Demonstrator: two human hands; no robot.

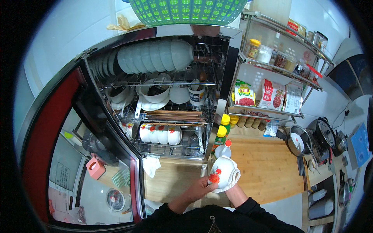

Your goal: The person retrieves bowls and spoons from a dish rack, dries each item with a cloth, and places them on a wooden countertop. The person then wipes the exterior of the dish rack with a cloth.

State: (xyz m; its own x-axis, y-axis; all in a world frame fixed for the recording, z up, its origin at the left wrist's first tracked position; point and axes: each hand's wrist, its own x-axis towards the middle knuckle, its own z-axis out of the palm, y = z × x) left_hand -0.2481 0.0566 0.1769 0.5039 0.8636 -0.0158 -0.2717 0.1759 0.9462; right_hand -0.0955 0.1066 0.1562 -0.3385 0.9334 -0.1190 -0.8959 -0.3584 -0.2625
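Note:
A white bowl with red flowers (pixel 220 171) is tilted on its side between my two hands, just above the counter. My left hand (pixel 201 186) grips it by the left, fingers and thumb at the rim. A white cloth with a ruffled edge (pixel 235 176) lies against the right side of the bowl. Under that cloth is my right hand (pixel 232 189); its fingers are hidden and only the wrist side shows. Similar flowered bowls (pixel 163 134) stand in a row on the lower rack of the open dish cabinet (pixel 223 72).
The cabinet's glass door (pixel 87 151) swings out at left. Green plates or bowls (pixel 154 56) and chopsticks (pixel 174 116) fill its racks. Yellow-capped bottles (pixel 220 137) stand beside the wooden cutting board (pixel 268 169). A spice rack (pixel 274 65) and pans (pixel 298 139) are at right.

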